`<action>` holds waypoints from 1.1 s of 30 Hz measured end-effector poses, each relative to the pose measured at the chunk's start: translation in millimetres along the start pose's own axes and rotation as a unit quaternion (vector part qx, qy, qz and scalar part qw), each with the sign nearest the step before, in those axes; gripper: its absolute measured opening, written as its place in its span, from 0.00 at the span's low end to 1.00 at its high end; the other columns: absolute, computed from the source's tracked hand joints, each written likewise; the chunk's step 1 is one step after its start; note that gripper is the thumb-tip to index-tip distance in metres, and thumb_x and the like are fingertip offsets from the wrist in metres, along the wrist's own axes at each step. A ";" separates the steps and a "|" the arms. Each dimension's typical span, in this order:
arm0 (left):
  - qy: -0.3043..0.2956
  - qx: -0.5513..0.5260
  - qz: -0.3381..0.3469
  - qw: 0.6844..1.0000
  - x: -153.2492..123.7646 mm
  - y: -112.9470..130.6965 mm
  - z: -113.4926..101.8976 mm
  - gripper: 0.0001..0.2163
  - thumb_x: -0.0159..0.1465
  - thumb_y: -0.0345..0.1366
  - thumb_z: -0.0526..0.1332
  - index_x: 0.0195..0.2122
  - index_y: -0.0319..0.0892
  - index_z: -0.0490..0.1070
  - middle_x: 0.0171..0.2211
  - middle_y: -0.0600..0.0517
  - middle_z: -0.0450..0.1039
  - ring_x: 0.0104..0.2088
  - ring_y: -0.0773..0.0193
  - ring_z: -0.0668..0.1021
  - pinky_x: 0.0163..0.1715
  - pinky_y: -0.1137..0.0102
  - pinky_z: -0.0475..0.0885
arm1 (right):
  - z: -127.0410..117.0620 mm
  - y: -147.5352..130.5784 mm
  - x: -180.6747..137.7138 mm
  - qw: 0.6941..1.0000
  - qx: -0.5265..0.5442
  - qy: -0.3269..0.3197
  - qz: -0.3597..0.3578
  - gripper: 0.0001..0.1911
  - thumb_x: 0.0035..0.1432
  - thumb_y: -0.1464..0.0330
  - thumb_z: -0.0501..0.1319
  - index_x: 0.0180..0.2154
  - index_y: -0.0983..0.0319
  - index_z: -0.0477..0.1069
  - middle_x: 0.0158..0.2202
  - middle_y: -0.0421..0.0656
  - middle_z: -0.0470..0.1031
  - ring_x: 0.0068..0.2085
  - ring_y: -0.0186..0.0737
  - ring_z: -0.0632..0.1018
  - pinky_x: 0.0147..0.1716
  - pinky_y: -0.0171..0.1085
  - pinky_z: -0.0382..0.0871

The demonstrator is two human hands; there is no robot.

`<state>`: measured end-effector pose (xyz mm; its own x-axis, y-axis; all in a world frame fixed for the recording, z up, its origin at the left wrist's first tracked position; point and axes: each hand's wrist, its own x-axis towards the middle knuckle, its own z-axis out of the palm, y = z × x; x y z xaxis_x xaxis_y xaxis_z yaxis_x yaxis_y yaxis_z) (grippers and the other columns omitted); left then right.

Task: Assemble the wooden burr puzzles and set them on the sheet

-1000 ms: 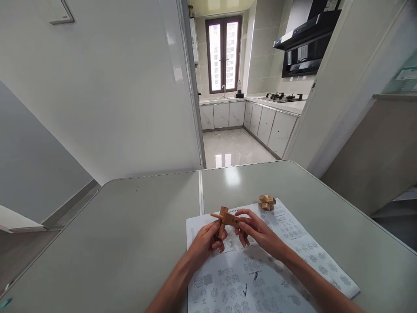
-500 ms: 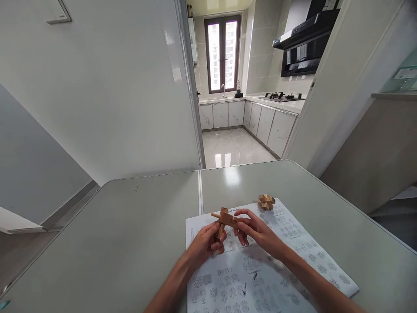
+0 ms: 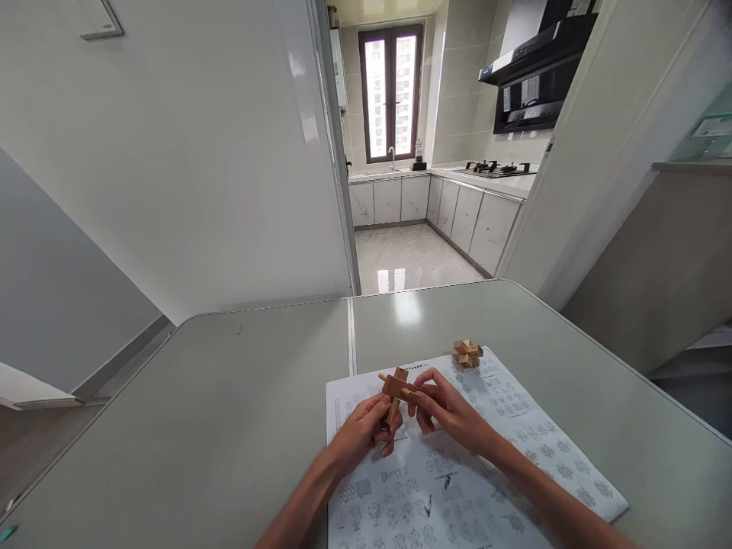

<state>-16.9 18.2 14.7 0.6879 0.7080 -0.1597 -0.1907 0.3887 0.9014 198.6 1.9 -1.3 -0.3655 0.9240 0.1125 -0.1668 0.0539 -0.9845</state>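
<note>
Between my hands is a wooden burr puzzle (image 3: pixel 394 383), made of brown notched sticks that cross each other. My left hand (image 3: pixel 370 425) is closed on its lower stick, thumb on top. My right hand (image 3: pixel 443 408) pinches the right end of the crosswise stick between thumb and fingers. A thin peg-like end sticks out at the upper left of the pieces. Both hands are just above a printed sheet (image 3: pixel 412 480) covered with small puzzle drawings. How the pieces interlock is partly hidden by my fingers.
An assembled wooden burr puzzle (image 3: pixel 467 353) sits at the sheet's far edge, right of my hands. The sheet lies on a pale green table (image 3: pixel 229 427) with a white seam. Beyond the table are a white wall (image 3: pixel 229 152) and a kitchen doorway.
The held pieces have turned slightly and shifted a little to the right, with the upper stick now leaning right. My right fingers have moved along the crosswise stick.
</note>
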 end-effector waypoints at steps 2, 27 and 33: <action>-0.003 -0.002 -0.002 1.000 -0.5 -0.5 -0.8 0.17 0.70 0.50 0.61 0.39 0.39 0.71 0.29 0.55 0.63 0.21 0.73 0.55 0.21 0.75 0.65 | 1.4 -1.1 -0.6 1.000 -0.003 0.008 -0.009 0.18 0.71 0.49 0.57 0.43 0.56 0.59 0.34 0.39 0.76 0.25 0.33 0.71 0.26 0.36 0.64; 0.061 -0.027 0.018 0.998 0.8 5.1 14.4 0.19 0.67 0.53 0.65 0.43 0.40 0.70 0.29 0.57 0.63 0.20 0.75 0.59 0.23 0.74 0.71 | 2.1 -8.4 0.0 0.998 0.046 0.034 0.012 0.22 0.66 0.46 0.62 0.44 0.56 0.64 0.36 0.42 0.78 0.30 0.38 0.73 0.34 0.41 0.68; 0.061 -0.055 0.017 0.997 1.3 4.2 14.1 0.19 0.66 0.52 0.66 0.41 0.39 0.69 0.30 0.56 0.67 0.20 0.75 0.64 0.26 0.71 0.74 | -2.1 1.2 0.0 0.994 0.088 0.060 0.018 0.21 0.66 0.48 0.64 0.44 0.57 0.66 0.37 0.43 0.78 0.32 0.38 0.74 0.34 0.39 0.68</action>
<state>-6.9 12.4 23.9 0.5910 0.7853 -0.1842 -0.2917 0.4210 0.8589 200.3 2.8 -2.7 -0.2647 0.9630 0.0513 -0.3167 -0.0365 -0.9478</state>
